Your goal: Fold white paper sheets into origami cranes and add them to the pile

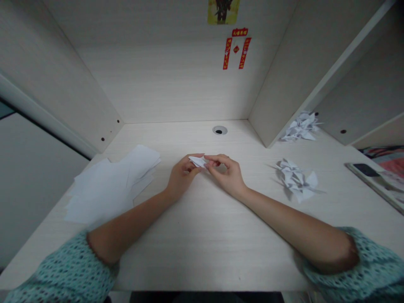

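A pale wood-grain desk [202, 248] forms the work surface. The small folded white paper piece [197, 162] lies directly between the left hand [182, 174] and right hand [227, 171], long axis roughly left-to-right. Both hands' fingers grasp it, the right at its right end; neither hand is nearer. Outboard left: loose white paper sheets [107, 185]; right: a nearer folded-paper pile [296, 181].

Shows a round cable hole [220, 130] near the back edge of the surface [195, 240], red stickers [236, 49] with gold characters below a yellow picture [223, 11] on the back panel [170, 75], and, toward the surface's right edge, a flat, pale-rimmed object [383, 185] beside a cut-off reddish item [391, 162] too unclear to name.
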A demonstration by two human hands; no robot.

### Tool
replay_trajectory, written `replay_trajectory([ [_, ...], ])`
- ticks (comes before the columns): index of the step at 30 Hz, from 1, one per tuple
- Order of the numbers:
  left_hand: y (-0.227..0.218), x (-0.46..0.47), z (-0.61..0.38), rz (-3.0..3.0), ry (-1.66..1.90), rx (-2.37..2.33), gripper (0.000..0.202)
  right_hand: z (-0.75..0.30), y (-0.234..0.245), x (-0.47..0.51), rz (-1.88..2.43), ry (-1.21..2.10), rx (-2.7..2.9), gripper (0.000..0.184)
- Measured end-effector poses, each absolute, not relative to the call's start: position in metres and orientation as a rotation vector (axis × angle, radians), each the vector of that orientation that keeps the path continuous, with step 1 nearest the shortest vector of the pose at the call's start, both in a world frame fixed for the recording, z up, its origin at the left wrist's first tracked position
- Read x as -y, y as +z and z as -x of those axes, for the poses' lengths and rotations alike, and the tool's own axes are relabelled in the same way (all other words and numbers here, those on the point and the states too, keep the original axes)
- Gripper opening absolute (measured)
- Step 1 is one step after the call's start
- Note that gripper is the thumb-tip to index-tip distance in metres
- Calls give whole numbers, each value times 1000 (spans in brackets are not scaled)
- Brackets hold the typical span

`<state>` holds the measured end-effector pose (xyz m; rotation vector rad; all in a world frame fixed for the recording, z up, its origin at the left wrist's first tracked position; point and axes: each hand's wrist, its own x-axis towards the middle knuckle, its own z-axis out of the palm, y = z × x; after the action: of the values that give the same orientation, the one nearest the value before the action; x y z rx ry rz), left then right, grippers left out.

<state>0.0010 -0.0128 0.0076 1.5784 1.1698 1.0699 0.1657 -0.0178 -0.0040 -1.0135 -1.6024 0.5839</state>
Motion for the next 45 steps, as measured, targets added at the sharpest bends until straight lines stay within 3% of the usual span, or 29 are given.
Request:
replay_trajectory([
  [6,10,16,-3,-1656,1033,-1234,44,-166,-2,18,1047,532,1632,10],
  [19,2,8,0,-1482,1121,-1108,49,-167,0,19,940,586,1738,23],
  [24,6,10,-1,-1490,1106,-1081,48,-166,-2,17,965,614,1668,16],
  [30,10,11,-2,-1563,1080,-1262,63,-165,-5,14,984,750,1538,11],
  [36,6,10,-1,-1561,1115,-1288,31,-164,-5,15,1045,746,1512,12],
  [45,4,14,-3,-1530,1137,-1269,25,-165,-6,17,1091,711,1532,14],
])
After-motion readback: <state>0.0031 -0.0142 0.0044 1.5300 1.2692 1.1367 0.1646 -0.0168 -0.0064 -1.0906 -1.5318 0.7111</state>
